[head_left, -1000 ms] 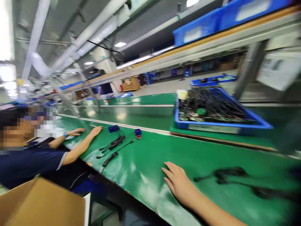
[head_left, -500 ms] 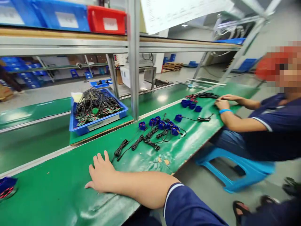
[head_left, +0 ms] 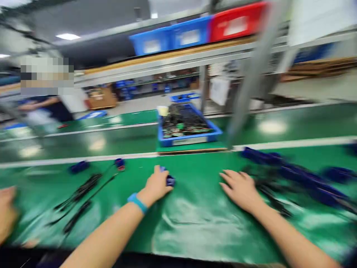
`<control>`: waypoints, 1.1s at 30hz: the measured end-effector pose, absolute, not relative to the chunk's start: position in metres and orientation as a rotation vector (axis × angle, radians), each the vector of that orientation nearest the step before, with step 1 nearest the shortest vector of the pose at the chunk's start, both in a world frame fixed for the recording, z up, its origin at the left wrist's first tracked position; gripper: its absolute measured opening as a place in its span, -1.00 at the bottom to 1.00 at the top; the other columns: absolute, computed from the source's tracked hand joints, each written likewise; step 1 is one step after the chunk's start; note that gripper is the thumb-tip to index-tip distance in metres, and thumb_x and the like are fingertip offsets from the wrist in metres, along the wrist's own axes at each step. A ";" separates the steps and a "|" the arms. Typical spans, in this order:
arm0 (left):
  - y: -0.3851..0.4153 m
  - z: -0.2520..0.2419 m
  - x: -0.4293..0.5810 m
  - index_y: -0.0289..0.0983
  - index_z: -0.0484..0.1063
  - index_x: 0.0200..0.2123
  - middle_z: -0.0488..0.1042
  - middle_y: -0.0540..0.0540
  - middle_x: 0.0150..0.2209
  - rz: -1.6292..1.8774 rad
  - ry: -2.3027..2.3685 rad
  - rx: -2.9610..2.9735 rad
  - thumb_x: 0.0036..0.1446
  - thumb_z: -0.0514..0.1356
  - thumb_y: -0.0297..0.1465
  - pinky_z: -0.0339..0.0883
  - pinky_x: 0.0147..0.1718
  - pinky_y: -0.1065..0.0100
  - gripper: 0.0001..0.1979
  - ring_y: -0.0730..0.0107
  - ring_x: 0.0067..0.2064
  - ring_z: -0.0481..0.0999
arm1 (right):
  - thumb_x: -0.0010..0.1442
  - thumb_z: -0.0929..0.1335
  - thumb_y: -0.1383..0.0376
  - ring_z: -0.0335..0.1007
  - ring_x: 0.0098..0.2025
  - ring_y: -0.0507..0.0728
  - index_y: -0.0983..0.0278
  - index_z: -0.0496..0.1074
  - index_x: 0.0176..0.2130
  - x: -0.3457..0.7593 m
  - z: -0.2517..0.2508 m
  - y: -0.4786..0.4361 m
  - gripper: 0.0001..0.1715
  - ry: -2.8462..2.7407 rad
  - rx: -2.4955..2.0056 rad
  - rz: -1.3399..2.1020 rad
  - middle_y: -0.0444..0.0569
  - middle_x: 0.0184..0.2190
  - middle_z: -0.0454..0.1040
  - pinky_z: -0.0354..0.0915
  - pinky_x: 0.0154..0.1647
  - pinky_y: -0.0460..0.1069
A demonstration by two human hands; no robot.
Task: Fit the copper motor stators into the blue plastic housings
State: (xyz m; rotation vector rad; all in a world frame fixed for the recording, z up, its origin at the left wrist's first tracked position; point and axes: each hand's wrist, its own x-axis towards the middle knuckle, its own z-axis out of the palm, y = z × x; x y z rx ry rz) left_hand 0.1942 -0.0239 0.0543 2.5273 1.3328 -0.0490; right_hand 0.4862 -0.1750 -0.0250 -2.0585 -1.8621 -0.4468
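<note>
My left hand [head_left: 156, 185], with a light blue band at the wrist, is closed on a small dark blue plastic part [head_left: 170, 181] over the green table mat. The part shows at my fingertips; the rest is covered. Palm down on the mat, my right hand [head_left: 240, 189] has its fingers stretched out and holds nothing. Just right of it lie black cables [head_left: 275, 199] and dark blue plastic parts [head_left: 304, 180], smeared by motion. Bundled black cables [head_left: 83, 188] and a blue part with a reddish inside [head_left: 119, 164] lie to the left.
A blue tray [head_left: 189, 140] heaped with wired circuit boards stands beyond the mat, left of a metal post [head_left: 248, 89]. Blue and red bins [head_left: 237, 23] line the overhead shelf. Another person's hand [head_left: 7, 214] is at the left edge; a person [head_left: 55, 106] sits farther back.
The view has swung left, and the co-worker at right has left the frame. My left hand has come into view holding the blue part. My right hand still lies spread on the mat.
</note>
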 end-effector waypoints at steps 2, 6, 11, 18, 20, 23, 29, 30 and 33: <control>-0.018 0.056 0.159 -0.06 0.19 0.33 -0.09 -0.37 0.42 -0.066 1.407 2.483 -0.13 0.45 0.01 0.45 0.02 0.01 -0.02 -0.16 0.06 0.53 | 0.35 0.02 -0.01 0.37 0.11 0.43 0.32 0.57 -0.13 0.503 -0.051 -0.149 -0.27 -1.748 -2.084 -0.646 0.30 0.00 0.52 0.09 0.15 0.42; 0.005 0.051 0.120 -0.08 -0.06 0.43 -0.16 -0.45 0.44 0.115 1.459 2.485 -0.04 0.17 0.30 0.38 0.08 -0.03 0.09 -0.32 0.21 0.38 | 0.33 -0.01 -0.17 0.38 0.08 0.44 0.33 0.55 -0.05 0.450 -0.057 -0.127 -0.12 -1.836 -1.911 -0.629 0.35 0.10 0.43 0.17 0.12 0.38; 0.051 0.043 0.035 -0.29 0.25 0.26 0.19 -0.45 0.28 0.303 2.114 2.349 0.28 0.15 -0.16 0.19 0.18 -0.07 -0.44 -0.19 0.28 0.24 | 0.27 0.24 -0.15 0.12 0.34 0.40 0.18 0.25 0.33 0.329 -0.043 -0.111 -0.20 -2.039 -1.675 -0.325 0.20 0.42 0.01 0.11 0.27 0.36; 0.058 0.024 -0.004 -0.38 0.39 0.01 0.39 -0.37 0.04 0.308 2.080 2.200 0.31 0.08 -0.42 0.28 0.07 0.12 -0.74 0.08 0.05 0.42 | 0.34 0.31 0.09 0.01 0.39 0.45 0.14 0.19 0.37 0.278 -0.036 -0.034 -0.31 -2.036 -1.777 0.015 0.26 0.44 -0.11 0.11 0.28 0.33; 0.045 0.017 0.012 -0.36 0.43 -0.11 0.42 -0.33 -0.01 0.342 1.963 2.163 0.26 0.12 -0.48 0.30 0.07 0.15 -0.83 0.13 0.02 0.46 | 0.32 0.33 0.11 -0.06 0.41 0.48 0.20 0.17 0.38 0.278 -0.028 -0.030 -0.28 -1.976 -1.768 -0.016 0.29 0.44 -0.14 0.03 0.30 0.37; 0.019 0.010 0.047 -0.37 0.42 -0.21 0.49 -0.26 -0.18 0.386 1.784 2.021 0.19 0.17 -0.52 0.39 -0.02 0.16 -0.91 0.16 -0.10 0.53 | 0.36 0.28 0.13 0.10 0.33 0.41 0.32 0.27 0.30 0.278 -0.018 -0.044 -0.38 -1.890 -1.650 -0.018 0.31 0.34 0.14 0.09 0.26 0.31; -0.038 0.013 0.106 -0.39 0.45 -0.05 0.60 -0.18 -0.22 0.381 1.233 1.649 0.06 -0.01 -0.67 0.49 -0.16 0.37 -0.58 0.39 -0.21 0.62 | 0.42 0.20 0.08 0.43 -0.17 0.18 0.31 0.50 -0.14 0.272 -0.009 -0.080 -0.57 -1.747 -1.635 0.590 0.06 -0.24 0.54 0.29 -0.07 0.07; -0.041 0.017 0.107 -0.37 0.48 -0.07 0.61 -0.16 -0.19 0.394 1.121 1.596 0.00 0.00 -0.68 0.47 -0.09 0.37 -0.55 0.38 -0.14 0.61 | 0.40 0.23 0.08 0.43 -0.17 0.18 0.31 0.49 -0.12 0.271 -0.007 -0.081 -0.60 -1.721 -1.662 0.624 0.05 -0.24 0.54 0.29 -0.09 0.05; -0.031 0.029 0.100 -0.34 0.50 -0.10 0.62 -0.16 -0.19 0.519 1.096 1.635 -0.02 0.05 -0.63 0.46 -0.04 0.27 -0.58 0.29 -0.11 0.59 | 0.27 0.38 0.02 0.44 -0.15 0.20 0.30 0.46 -0.09 0.269 0.002 -0.081 -0.58 -1.706 -1.751 0.612 0.04 -0.20 0.53 0.30 -0.12 0.04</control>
